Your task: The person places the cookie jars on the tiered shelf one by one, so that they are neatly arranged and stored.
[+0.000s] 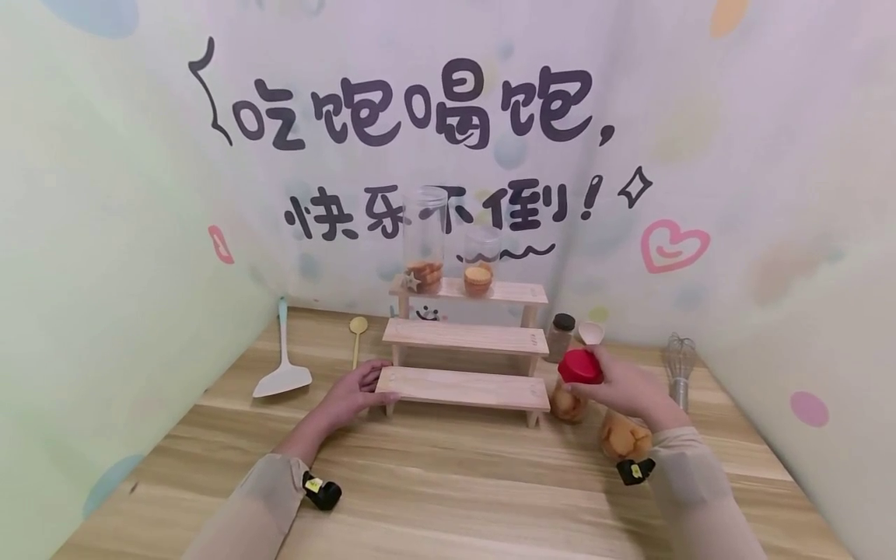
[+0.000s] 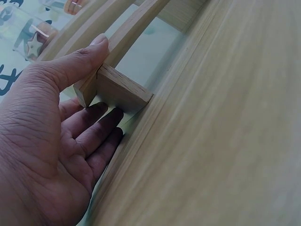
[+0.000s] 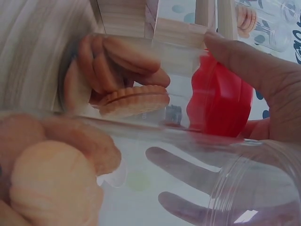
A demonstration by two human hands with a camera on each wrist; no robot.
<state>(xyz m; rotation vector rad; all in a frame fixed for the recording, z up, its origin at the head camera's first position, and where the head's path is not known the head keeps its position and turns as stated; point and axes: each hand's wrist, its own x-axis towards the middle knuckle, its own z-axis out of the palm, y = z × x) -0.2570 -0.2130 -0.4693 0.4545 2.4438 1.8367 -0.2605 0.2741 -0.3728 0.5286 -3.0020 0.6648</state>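
A three-step wooden stand (image 1: 462, 386) stands on the table. My left hand (image 1: 357, 395) holds the left end of its lowest step; in the left wrist view the thumb (image 2: 89, 59) lies against the board's edge, the other fingers beside the leg. My right hand (image 1: 626, 385) grips a clear cookie jar (image 3: 136, 89) by its red lid (image 1: 581, 366), right of the stand. In the right wrist view, round sandwich cookies (image 3: 136, 100) lie inside. A second clear jar (image 1: 625, 435) with cookies stands under my right wrist.
On the top step stand a tall clear jar (image 1: 423, 241) and a shorter one (image 1: 479, 264), both with cookies. A black-lidded jar (image 1: 560, 339), white scoop (image 1: 591, 333) and whisk (image 1: 679, 373) are at right. A white spatula (image 1: 283, 377) and yellow spoon (image 1: 358, 330) lie at left.
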